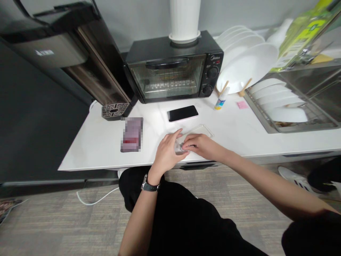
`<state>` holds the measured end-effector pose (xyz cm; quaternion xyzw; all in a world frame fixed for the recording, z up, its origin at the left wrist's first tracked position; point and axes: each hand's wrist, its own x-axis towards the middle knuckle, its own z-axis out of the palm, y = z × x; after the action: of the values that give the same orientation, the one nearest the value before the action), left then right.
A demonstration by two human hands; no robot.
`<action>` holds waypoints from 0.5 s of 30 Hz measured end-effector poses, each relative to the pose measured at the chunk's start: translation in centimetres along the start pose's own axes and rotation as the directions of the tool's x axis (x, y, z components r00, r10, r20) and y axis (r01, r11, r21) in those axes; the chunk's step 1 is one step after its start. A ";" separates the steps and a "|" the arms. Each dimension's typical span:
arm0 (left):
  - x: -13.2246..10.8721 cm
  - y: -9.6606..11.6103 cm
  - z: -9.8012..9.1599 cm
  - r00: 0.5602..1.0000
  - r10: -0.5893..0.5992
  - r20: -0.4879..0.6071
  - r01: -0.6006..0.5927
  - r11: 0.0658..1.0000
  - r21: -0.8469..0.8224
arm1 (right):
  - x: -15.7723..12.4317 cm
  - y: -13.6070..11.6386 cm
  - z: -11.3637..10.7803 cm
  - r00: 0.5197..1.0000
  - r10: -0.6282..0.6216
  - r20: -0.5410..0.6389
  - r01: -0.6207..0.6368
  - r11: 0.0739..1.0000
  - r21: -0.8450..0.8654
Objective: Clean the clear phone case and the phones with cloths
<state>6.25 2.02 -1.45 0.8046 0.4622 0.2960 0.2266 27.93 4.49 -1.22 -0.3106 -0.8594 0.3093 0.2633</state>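
Left hand (166,151) cups, right hand (199,145) fingers pinch small clear plastic item (181,146) at desk (239,135) front edge, 6 o'clock of black slab phone (182,113); clear case (198,131) touching; steady the item, press squarely.

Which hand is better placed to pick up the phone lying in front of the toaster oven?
Left, probably. The left hand lies almost straight below the phone, with bare counter between. The right hand sits further right, its fingers on the small clear item both hands hold.
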 end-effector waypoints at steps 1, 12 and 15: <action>0.0 0.0 0.0 1.000 0.006 0.004 -0.006 1.000 0.005 | -0.4 0.0 -0.6 0.999 0.020 0.029 -0.020 1.000 -0.004; 0.1 0.2 -0.3 1.000 0.014 0.024 -0.015 1.000 0.027 | -3.3 1.3 -6.2 0.963 0.246 -0.112 -0.265 0.780 -0.567; 0.1 0.2 -0.3 1.000 0.009 0.028 -0.010 1.000 0.028 | -2.5 1.6 -5.0 0.946 0.239 -0.221 -0.326 0.701 -0.635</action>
<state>6.22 2.03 -1.07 0.8139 0.4592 0.2796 0.2203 33.45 5.55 0.36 -0.5300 -0.8369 0.0012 0.1367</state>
